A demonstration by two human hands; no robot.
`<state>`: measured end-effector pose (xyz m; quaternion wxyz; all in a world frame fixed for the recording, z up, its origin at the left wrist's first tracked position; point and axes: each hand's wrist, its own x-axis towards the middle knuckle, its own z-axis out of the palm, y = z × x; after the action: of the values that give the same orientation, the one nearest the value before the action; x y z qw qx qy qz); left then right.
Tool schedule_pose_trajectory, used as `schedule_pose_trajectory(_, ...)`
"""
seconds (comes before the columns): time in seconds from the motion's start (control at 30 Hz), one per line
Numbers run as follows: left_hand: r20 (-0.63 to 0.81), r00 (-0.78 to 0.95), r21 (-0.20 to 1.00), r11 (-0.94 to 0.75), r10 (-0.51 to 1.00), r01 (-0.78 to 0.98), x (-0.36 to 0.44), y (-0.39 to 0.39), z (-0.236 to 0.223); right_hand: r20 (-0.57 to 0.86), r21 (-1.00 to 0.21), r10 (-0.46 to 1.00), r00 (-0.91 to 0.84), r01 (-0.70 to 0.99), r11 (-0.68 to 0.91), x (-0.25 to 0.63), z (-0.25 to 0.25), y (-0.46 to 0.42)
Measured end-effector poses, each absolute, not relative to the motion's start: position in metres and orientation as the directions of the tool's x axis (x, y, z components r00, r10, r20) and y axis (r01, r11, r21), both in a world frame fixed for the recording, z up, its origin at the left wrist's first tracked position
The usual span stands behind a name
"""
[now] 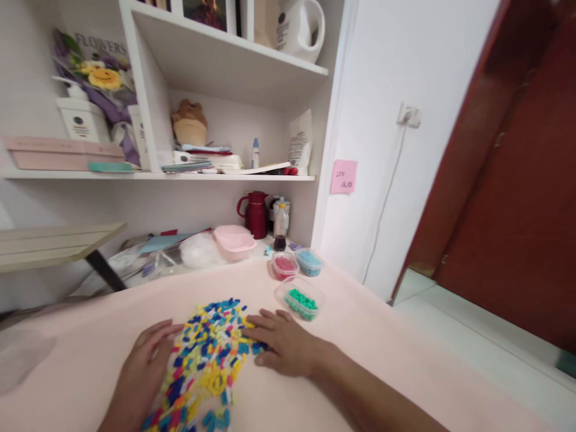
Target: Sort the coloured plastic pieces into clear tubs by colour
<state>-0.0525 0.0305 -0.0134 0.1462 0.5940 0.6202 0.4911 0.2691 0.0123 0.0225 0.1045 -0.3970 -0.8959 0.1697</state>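
A broad pile of small coloured plastic pieces, mostly blue, yellow, teal and white with some pink, is spread over the pale pink table cover. My right hand lies palm down on the pile's right edge, fingers apart and touching pieces. At the left edge rests my left hand, on its side with fingers stretched toward the pile; I see nothing held in it. Beyond my right hand stand clear tubs of green pieces, red pieces and light blue pieces.
Behind the table are a pink basin, a dark red jug and a bottle of dark liquid. A loaded shelf hangs above them. A blurred clear container sits at the left edge, below a wooden ledge.
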Motion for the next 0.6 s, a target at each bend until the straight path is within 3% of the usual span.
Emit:
schedule_pose_trajectory(0.27, 0.377, -0.179, 0.779, -0.207, 0.908, 0.592, -0.043, 0.021, -0.005, 0.191, -0.384, 0.788, -0.586, 0.694, 0.609, 0.272, 0.028, 0.013)
schedule_pose_trajectory(0.4, 0.352, -0.141, 0.781, -0.207, 0.925, 0.590, -0.044, 0.021, -0.007, 0.144, -0.351, 0.724, -0.674, 0.649, 0.675, 0.261, 0.026, 0.007)
schedule_pose_trajectory(0.5, 0.351, -0.123, 0.756, -0.203, 0.928, 0.622, -0.043, 0.022, -0.009, 0.172, -0.422, 0.641, -0.748, 0.532, 0.734, 0.262, 0.031, 0.006)
schedule_pose_trajectory(0.6, 0.365, -0.098, 0.720, -0.214, 0.926, 0.660, -0.042, 0.021, -0.008, 0.311, -0.512, 0.654, -0.689, 0.459, 0.726, 0.267, 0.038, 0.010)
